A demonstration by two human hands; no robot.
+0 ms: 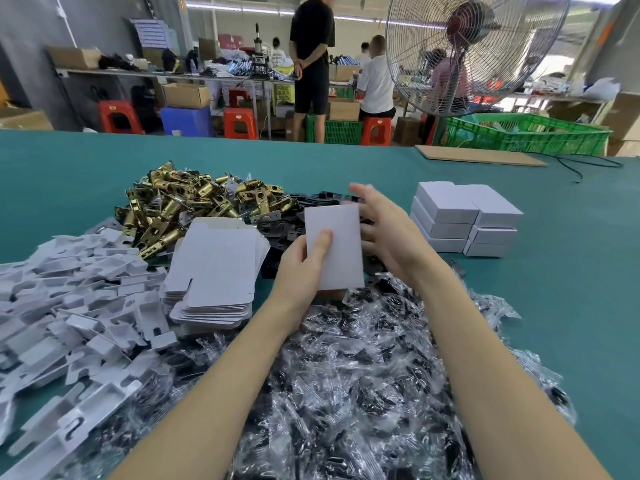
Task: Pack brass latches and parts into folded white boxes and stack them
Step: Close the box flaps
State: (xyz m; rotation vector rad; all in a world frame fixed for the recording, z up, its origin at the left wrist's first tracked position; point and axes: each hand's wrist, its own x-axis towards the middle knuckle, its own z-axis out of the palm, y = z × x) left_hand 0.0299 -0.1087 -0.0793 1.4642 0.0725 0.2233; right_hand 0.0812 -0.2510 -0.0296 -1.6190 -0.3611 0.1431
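A small white box (341,247) is held above the table in front of me. My left hand (304,261) grips its lower left side, thumb across the top face. My right hand (384,226) is at its right edge with fingers spread and loosely bent. A heap of brass latches (194,202) lies at the back left. Black plates (311,202) lie behind the box. Flat white box blanks (218,268) are stacked to its left. Closed white boxes (464,220) stand stacked at the right.
White card inserts (69,299) cover the left of the green table (571,254). Clear bags of dark parts (363,375) fill the front between my forearms. A brown board (481,155) and a cable lie at the far right. People, a fan and crates are beyond the table.
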